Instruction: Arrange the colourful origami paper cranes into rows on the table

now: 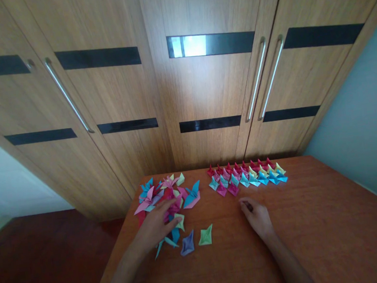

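My left hand (pixel 158 222) reaches over a loose pile of folded paper origami pieces, fingers stretched out and thumb apart. Its fingertips are at a magenta origami piece (pixel 174 204), and the thumb lies by a pale green one (pixel 180 222); whether it touches them I cannot tell. My right hand (pixel 256 217) rests on the table with its fingers curled in, and nothing shows in them. Beyond it stand origami pieces in rows: red ones (pixel 236 167) at the back, light blue ones (pixel 244 179) in front, and two magenta ones (pixel 233 189) nearest me.
A purple origami piece (pixel 187 244) and a green one (pixel 206 235) lie apart on the brown wooden table (pixel 233 261). A blue and pink origami crane (pixel 192 195) sits at the pile's right side. Behind the table rises a wooden wardrobe (pixel 203 91) with metal handles.
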`<state>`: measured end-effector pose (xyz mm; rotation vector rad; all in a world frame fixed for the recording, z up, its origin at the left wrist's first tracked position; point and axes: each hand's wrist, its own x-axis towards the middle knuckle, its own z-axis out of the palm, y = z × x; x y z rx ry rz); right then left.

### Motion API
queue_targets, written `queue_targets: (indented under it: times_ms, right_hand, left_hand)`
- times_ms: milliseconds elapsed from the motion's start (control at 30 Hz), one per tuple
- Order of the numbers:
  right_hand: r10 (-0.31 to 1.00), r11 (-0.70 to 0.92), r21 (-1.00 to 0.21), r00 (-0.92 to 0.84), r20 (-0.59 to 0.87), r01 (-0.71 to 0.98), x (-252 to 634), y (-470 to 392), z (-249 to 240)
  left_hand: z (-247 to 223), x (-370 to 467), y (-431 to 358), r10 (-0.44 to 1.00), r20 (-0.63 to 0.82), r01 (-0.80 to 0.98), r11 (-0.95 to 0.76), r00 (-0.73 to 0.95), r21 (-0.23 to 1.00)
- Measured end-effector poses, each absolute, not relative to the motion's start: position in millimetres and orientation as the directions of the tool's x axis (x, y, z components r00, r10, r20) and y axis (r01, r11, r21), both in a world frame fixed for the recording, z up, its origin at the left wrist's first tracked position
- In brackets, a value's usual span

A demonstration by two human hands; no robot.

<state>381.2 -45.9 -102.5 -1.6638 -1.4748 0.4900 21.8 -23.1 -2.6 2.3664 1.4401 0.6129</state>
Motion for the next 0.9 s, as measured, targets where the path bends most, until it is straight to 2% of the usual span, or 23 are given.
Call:
queue_targets:
  times_ms: [200, 333, 500, 600, 900]
  right_hand:
    - [0.939, 0.045, -0.773, 0.237, 0.248, 0.632, 380.7, -46.1, -102.5]
    - [0.938, 0.052, -0.771, 0.234, 0.256, 0.634, 380.5, -46.0, -101.7]
    - [0.941, 0.054, -0.777, 0.229, 0.251, 0.628, 380.4, -45.4, -102.6]
    - [0.941, 0.044, -0.773, 0.234, 0.245, 0.633, 379.9, -45.5, -102.3]
    - [0.933, 0.063, -0.766, 0.234, 0.272, 0.640, 380.5, -44.8, -102.7]
  left_hand:
    - [0.5, 10.2, 1.6, 0.912, 0.223, 0.841, -0.406, 0.346, 0.357]
    - [-2.1, 8.4, 11.1, 0.923, 0.121, 0.876, -0.384, 0.365, 0.292]
    - [0.6, 11.3, 5.2, 0.939, -0.014, 0.900, -0.326, 0.345, 0.289]
    - [4.3, 13.1, 5.1, 0.945, -0.019, 0.910, -0.308, 0.326, 0.278]
    - [2.5, 26.9, 41.0, 0.973, 0.003, 0.964, -0.229, 0.231, 0.134]
